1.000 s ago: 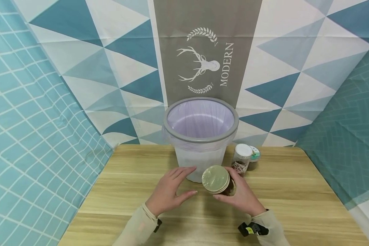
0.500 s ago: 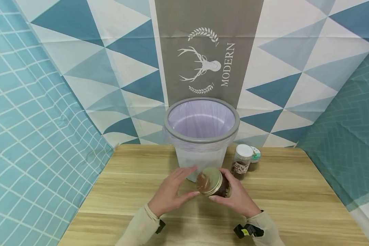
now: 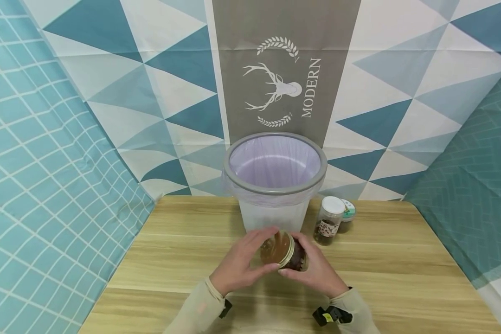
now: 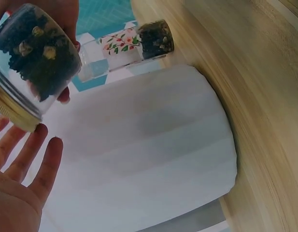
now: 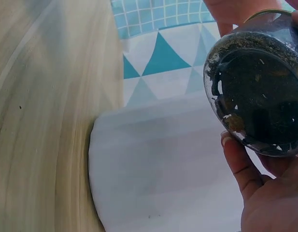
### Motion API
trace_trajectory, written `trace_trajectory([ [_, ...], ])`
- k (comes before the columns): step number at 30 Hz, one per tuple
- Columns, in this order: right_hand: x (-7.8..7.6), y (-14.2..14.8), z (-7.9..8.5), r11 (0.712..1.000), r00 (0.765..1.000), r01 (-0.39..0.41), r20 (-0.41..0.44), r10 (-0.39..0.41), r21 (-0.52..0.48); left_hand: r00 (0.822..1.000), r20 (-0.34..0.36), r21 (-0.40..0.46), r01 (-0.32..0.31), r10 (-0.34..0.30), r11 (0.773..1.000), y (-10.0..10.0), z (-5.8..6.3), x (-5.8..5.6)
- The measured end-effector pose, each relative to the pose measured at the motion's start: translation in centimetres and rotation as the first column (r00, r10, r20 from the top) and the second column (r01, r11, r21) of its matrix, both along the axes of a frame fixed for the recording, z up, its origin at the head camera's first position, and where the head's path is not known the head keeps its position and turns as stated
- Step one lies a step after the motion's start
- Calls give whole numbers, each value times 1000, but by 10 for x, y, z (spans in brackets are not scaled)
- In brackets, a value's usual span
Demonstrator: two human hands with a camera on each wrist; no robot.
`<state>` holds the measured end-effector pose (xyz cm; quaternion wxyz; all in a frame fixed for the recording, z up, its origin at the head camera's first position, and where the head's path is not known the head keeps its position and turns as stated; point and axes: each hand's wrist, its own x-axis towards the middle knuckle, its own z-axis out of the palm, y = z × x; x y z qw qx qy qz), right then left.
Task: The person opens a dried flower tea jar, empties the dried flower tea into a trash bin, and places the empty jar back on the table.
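Tilted on its side, a clear glass jar (image 5: 262, 92) with a gold lid (image 3: 275, 249) is held over the table. Dark dried pieces, like loose tea, fill part of it, with paler bits among them in the left wrist view. My right hand (image 3: 317, 270) grips the jar's body, thumb below and fingers above. At the lid is my left hand (image 3: 243, 263), its thumb and forefinger on opposite sides of the rim. In the left wrist view, the other fingers (image 4: 46, 166) are spread and nearly straight, one tip at the lid's edge.
Just beyond the hands stands a white bin (image 3: 271, 215) with a grey rim and lilac liner. To its right are a white-lidded jar (image 3: 328, 227) with a floral label and a round tub (image 3: 348, 211) with a green-and-white lid. Patterned cloth hangs behind the wooden table (image 3: 183, 227).
My right hand has brought the jar leftward and tipped its lid toward my left hand. The left hand has shifted slightly right, and its thumb and forefinger have come onto the lid.
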<state>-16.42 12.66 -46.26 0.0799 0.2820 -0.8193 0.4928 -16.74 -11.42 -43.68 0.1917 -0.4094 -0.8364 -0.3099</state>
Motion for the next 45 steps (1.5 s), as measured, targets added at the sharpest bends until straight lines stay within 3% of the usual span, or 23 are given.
trace_trajectory([
  [10, 0, 0, -4, 999, 998, -50, 31, 50, 2, 999, -32, -112, -42, 39, 993, 14, -2, 0],
  [14, -1, 0, -7, 994, 993, -109, 40, 109, -6, 988, -144, -175, -83, 58, 981, 19, -3, -3],
  [18, -1, 0, -10, 987, 985, -158, 61, 159, -23, 959, -274, -197, -132, 74, 972, 24, -5, -7],
  [21, -1, 0, -11, 980, 978, -193, 69, 196, -46, 945, -315, -185, -147, 83, 972, 26, -6, -8],
  [26, -1, -1, -12, 963, 962, -249, 89, 257, -101, 941, -326, -169, -151, 89, 974, 30, -4, -8],
  [35, 1, -1, -14, 940, 943, -308, 86, 322, -146, 952, -289, -176, -161, 106, 971, 33, -1, -4],
  [40, 0, -1, -17, 969, 970, -241, 26, 243, -47, 928, -342, -168, -218, 150, 961, 39, -6, -4],
  [45, -3, -3, -19, 987, 983, -133, -112, 143, 90, 947, -244, -144, -249, 209, 958, 39, -12, -3],
])
